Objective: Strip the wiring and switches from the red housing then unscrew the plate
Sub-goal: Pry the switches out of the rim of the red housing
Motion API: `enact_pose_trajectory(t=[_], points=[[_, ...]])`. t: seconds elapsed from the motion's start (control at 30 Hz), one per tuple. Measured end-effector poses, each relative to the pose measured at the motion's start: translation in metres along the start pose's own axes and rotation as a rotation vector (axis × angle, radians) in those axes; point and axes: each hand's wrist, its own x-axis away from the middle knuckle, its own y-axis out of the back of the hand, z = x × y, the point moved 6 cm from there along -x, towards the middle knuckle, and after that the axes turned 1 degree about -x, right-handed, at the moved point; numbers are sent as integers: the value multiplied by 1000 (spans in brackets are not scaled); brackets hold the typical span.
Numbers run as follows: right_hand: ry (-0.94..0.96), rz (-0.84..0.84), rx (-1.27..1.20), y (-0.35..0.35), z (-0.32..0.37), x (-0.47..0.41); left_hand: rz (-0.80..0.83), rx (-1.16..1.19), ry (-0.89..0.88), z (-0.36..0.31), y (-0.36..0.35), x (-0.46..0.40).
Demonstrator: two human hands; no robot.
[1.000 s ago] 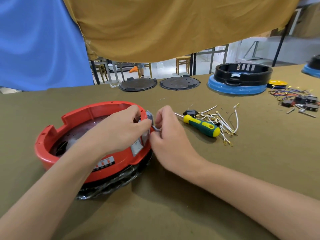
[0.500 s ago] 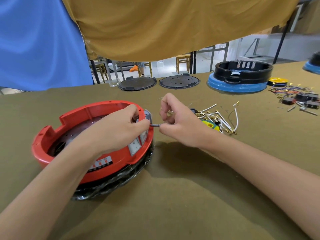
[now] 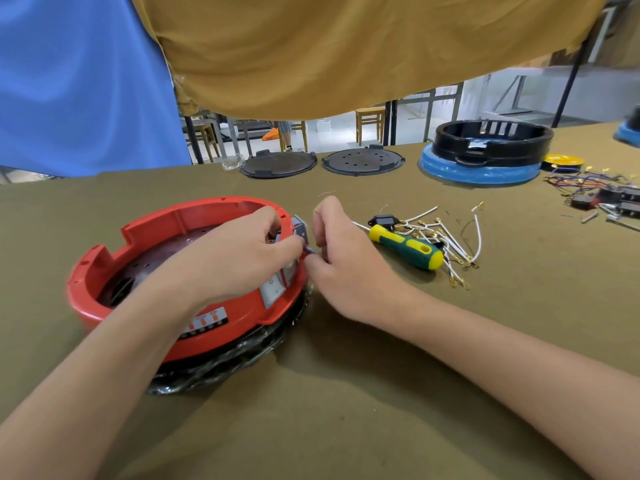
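Observation:
The red housing (image 3: 104,289) sits on a black plastic-wrapped base at the table's left. Grey rocker switches (image 3: 273,289) are set in its right wall. My left hand (image 3: 235,258) reaches over the rim, with fingers inside and the thumb outside, and grips the wall by the upper switch (image 3: 299,226). My right hand (image 3: 343,258) is close beside it and pinches a small grey piece (image 3: 310,250) against the housing wall. What that piece is cannot be told. Most of the dark plate (image 3: 145,268) inside the housing is hidden by my left hand.
A green-and-yellow screwdriver (image 3: 405,245) lies just right of my right hand, beside loose white wires (image 3: 446,237) and a black socket (image 3: 382,220). Two dark round plates (image 3: 363,161), a black housing on a blue base (image 3: 491,147) and coloured wires with switches (image 3: 595,192) lie further back.
My right hand drew the small grey piece a little away from the housing to the right, then came back against the wall. My left hand stayed on the rim.

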Motion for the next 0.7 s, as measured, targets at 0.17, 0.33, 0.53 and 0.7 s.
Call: enact_pose_trajectory(t=[0.17,0.33,0.53,0.7], points=[[-36,192,-45,18,-9,-12,1,-2,7,0,0,1],[-16,174,-14,17,-7,-10,7,4,23,1,0,2],[-7,40,11,-10,4,1,1,-3,16,0,0,1],[-36,161,-9,12,-8,-11,2,-6,19,-1,1,3]])
